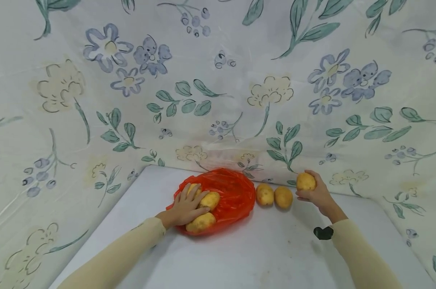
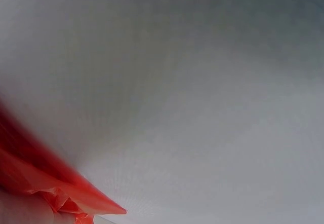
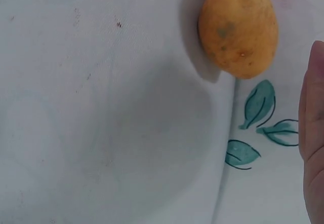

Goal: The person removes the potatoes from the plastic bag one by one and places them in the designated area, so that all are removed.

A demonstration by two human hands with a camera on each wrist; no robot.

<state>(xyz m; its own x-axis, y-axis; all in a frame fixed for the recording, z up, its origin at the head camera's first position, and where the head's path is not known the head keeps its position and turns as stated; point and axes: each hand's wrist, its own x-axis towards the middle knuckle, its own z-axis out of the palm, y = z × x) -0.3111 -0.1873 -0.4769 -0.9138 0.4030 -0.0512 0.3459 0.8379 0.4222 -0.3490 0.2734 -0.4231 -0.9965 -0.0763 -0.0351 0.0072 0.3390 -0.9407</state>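
Observation:
In the head view my left hand (image 1: 184,206) rests with spread fingers over several potatoes (image 1: 210,200) lying on a red plastic bag (image 1: 237,192). A fold of the bag (image 2: 50,178) fills the lower left corner of the left wrist view, with a bit of hand beneath it. My right hand (image 1: 320,197) grips a potato (image 1: 306,182), thumb below and fingers behind, above the table's back right part. Two more potatoes stand side by side right of the bag, a left one (image 1: 265,195) and a right one (image 1: 284,197). The right wrist view shows one potato (image 3: 239,29) near the hand's edge (image 3: 315,133).
The white table (image 1: 239,261) ends at the back against a hanging cloth (image 1: 218,100) printed with flowers and leaves. Cloth also rises at the left and right sides. A dark patch (image 1: 323,233) shows beside the right sleeve.

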